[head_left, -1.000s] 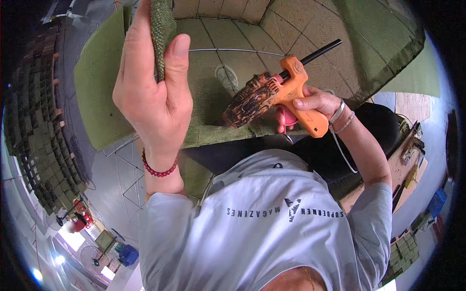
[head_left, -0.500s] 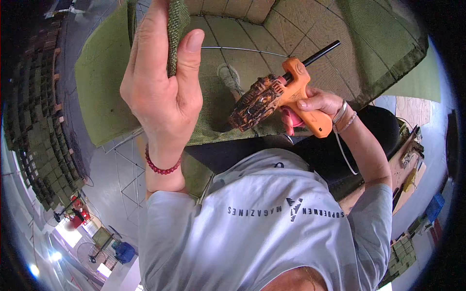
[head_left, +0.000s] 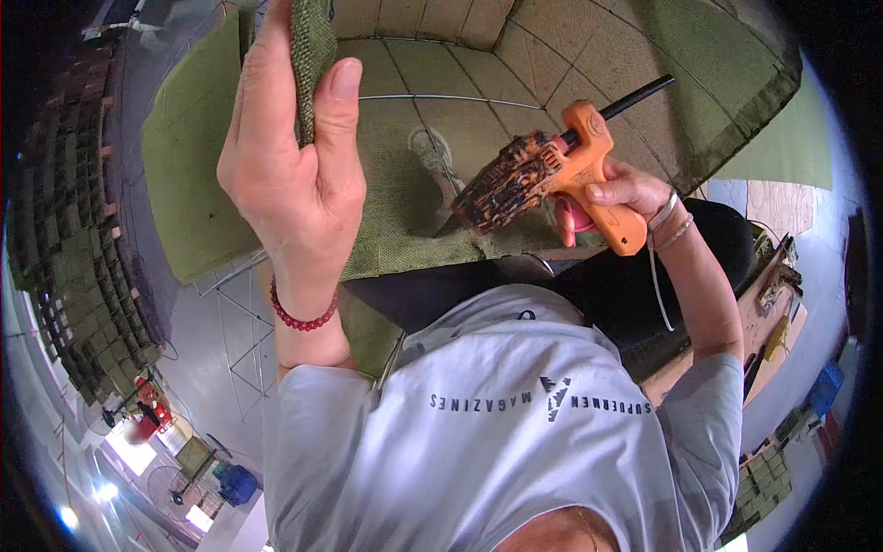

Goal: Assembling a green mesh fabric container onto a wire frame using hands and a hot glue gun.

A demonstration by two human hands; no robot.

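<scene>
My left hand (head_left: 299, 179), with a red bead bracelet at the wrist, has a folded edge of green woven fabric (head_left: 314, 57) between thumb and fingers. My right hand (head_left: 633, 191) is wrapped round the handle of an orange hot glue gun (head_left: 583, 170). A black glue stick (head_left: 638, 97) juts from its back end, and the front is crusted with dark brown residue. The nozzle points down and left, just over the fabric-covered wire frame (head_left: 395, 244) before me. Whether the tip touches the fabric cannot be made out.
Thin metal wires (head_left: 441, 97) cross the fabric panels. A shoe (head_left: 430, 152) shows beyond the frame's front edge. Stacked dark green pieces (head_left: 78, 221) stand at the left. A wooden bench (head_left: 768, 340) with tools is at the right, and a fan (head_left: 170, 488) at lower left.
The glue gun and my right hand have shifted a little to the right. My left hand, still gripping the fabric edge, has moved slightly left.
</scene>
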